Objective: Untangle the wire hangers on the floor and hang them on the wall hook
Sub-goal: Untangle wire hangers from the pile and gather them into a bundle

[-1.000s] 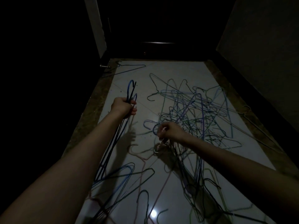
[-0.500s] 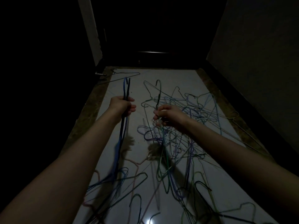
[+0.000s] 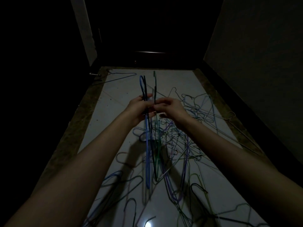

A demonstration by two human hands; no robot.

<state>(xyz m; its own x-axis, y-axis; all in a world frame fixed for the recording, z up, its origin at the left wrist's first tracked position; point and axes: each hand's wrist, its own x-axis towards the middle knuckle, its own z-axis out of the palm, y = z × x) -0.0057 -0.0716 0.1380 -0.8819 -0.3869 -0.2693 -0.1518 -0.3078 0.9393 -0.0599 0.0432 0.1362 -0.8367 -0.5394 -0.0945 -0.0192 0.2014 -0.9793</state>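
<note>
My left hand grips a blue hanger and a black hanger by their necks, hooks pointing up, bodies hanging down. My right hand pinches a green hanger right beside them, so the two hands almost touch. Below and to the right, a tangled pile of several coloured wire hangers lies on the white tiled floor. No wall hook is visible in the dim room.
A lone blue hanger lies at the far left of the floor near a metal door stop. More loose hangers sprawl near my feet. A dark door closes the far end; walls flank both sides.
My right hand lifted a green hanger out of the pile and brought it left to my left hand. The held blue and black hangers rose and moved toward the centre.
</note>
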